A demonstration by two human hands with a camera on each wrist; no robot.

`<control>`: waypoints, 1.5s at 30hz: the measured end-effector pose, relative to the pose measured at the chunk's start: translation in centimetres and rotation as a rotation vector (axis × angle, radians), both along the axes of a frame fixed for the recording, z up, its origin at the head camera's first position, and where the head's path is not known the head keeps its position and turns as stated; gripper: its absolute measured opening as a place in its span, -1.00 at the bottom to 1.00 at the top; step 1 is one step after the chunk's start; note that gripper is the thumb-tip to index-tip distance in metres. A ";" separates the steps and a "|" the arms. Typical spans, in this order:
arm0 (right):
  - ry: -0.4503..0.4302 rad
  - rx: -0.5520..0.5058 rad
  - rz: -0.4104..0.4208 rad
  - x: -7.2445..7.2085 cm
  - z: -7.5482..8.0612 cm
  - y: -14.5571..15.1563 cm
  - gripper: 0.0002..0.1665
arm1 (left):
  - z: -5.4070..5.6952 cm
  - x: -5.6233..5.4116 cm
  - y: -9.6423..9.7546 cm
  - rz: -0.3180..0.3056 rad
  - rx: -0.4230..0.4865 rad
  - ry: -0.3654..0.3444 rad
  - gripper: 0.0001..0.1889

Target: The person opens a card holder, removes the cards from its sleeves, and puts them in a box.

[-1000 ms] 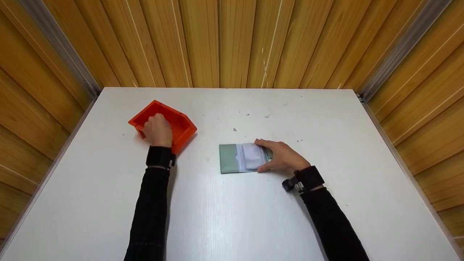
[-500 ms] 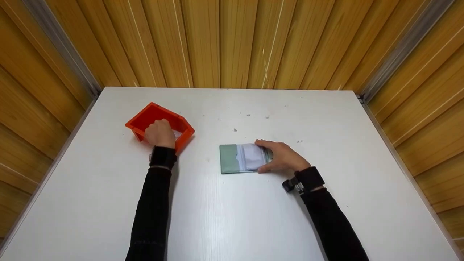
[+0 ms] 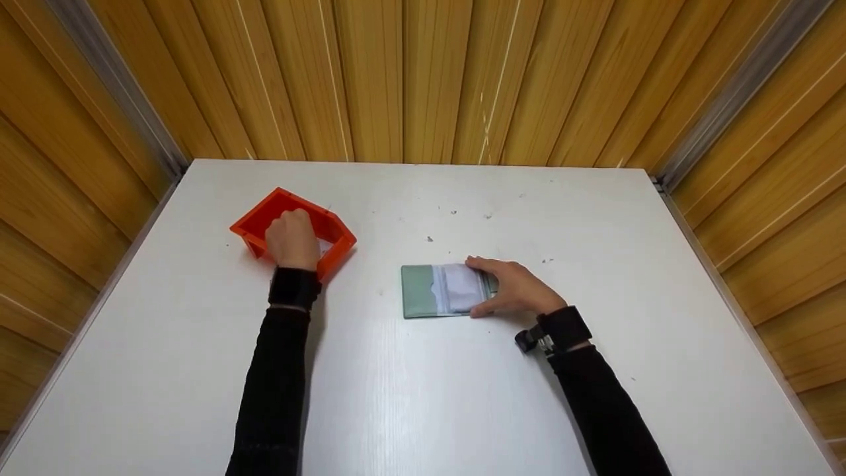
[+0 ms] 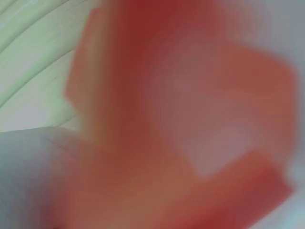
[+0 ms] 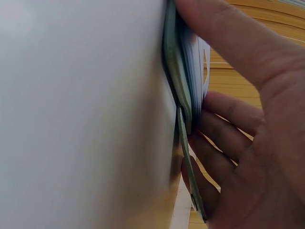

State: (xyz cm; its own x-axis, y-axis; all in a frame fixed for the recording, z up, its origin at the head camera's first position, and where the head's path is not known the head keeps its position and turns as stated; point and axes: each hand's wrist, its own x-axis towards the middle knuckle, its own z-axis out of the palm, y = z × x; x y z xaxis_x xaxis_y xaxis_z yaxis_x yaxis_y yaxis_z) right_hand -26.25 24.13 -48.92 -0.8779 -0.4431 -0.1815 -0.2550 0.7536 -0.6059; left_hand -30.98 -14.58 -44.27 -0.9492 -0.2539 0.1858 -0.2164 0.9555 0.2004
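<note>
On the white table, my right hand (image 3: 519, 287) holds a green card holder (image 3: 418, 291) by its right end, thumb at the near edge and fingers at the far edge. Pale lavender sleeves (image 3: 461, 288) lie over its middle. In the right wrist view the card holder (image 5: 172, 62) appears edge-on, with a stack of sleeves between thumb and fingers and a narrow green strap (image 5: 187, 160) sticking out. My left hand (image 3: 293, 239) reaches down into an orange-red bin (image 3: 337, 250); its fingertips are hidden. Something whitish (image 3: 324, 246) shows inside the bin. The left wrist view is badly blurred.
Small dark specks (image 3: 429, 238) mark the white tabletop (image 3: 410, 390) between the bin and the back edge. Wood-patterned walls (image 3: 433, 79) enclose the table at the back and both sides.
The bin has shifted slightly left and nearer since a second ago, and the whitish thing inside has come into view. My left hand has moved slightly within it; my right hand stays put.
</note>
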 end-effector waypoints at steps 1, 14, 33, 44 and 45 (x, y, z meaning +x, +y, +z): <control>0.000 0.002 -0.002 0.0 0.0 0.0 0.23 | 0.6 0.3 0.3 -0.019 0.018 0.041 -0.79; 0.035 -0.028 0.034 0.2 0.1 0.2 0.22 | 0.4 5.3 10.1 -0.763 0.225 -0.113 -0.57; 0.128 -0.117 0.042 -0.1 -0.2 -0.1 -0.44 | -2.6 6.1 11.7 -0.862 0.172 -0.278 -0.43; 0.280 -0.009 -0.005 0.6 0.1 -2.6 -0.26 | -1.4 5.5 11.2 -0.818 0.221 -0.092 -0.55; 0.286 -0.007 -0.008 0.7 0.2 -2.8 -0.22 | -1.0 5.5 11.2 -0.802 0.233 -0.046 -0.56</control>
